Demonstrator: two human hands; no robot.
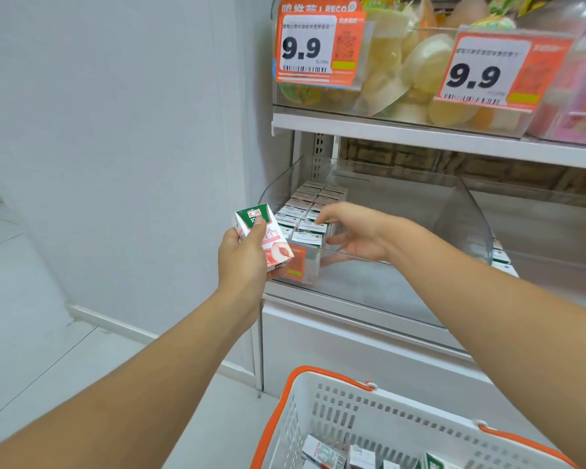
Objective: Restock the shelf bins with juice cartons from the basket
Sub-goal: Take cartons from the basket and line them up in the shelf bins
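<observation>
My left hand [242, 262] grips a small juice carton [268, 236] with a green top and a pink peach picture, held just left of the clear shelf bin [467, 214]. Inside that bin, several cartons [307, 211] stand in rows along its left side. My right hand [356, 233] reaches into the bin with fingers spread, fingertips at the front cartons, holding nothing. At the bottom, a white basket with orange handles [318, 414] holds several more cartons [339, 455].
The shelf above [420, 133] carries clear bins of jelly cups with orange 9.9 price tags [315, 45]. A second bin with cartons [501, 258] sits to the right. A plain white wall [115, 130] and tiled floor lie to the left.
</observation>
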